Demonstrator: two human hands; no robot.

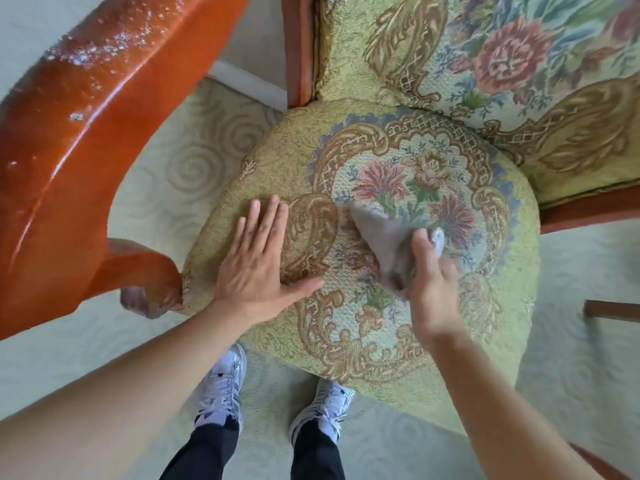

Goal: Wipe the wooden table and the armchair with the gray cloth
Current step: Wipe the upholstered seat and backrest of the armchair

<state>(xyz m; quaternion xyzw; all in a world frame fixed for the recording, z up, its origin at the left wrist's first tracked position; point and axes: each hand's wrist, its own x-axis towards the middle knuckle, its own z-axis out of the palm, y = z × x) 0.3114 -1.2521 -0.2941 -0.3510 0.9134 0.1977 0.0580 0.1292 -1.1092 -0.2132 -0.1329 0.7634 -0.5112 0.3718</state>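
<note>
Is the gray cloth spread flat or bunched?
Bunched: the right hand grips the cloth in a wad, one loose corner trailing on the seat.

My armchair seat (450, 341) is coarse woven tapestry, matt; its wooden armrest (69, 140) shines with glossy varnish. The gray cloth (384, 237) I hold looks soft and matt.

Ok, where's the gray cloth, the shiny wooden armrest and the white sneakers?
Gray cloth (381, 237), head view, its blurred middle.
Shiny orange-brown wooden armrest (69, 133), head view, its top.
White sneakers (221, 386), head view, the left shoe's laces.
</note>
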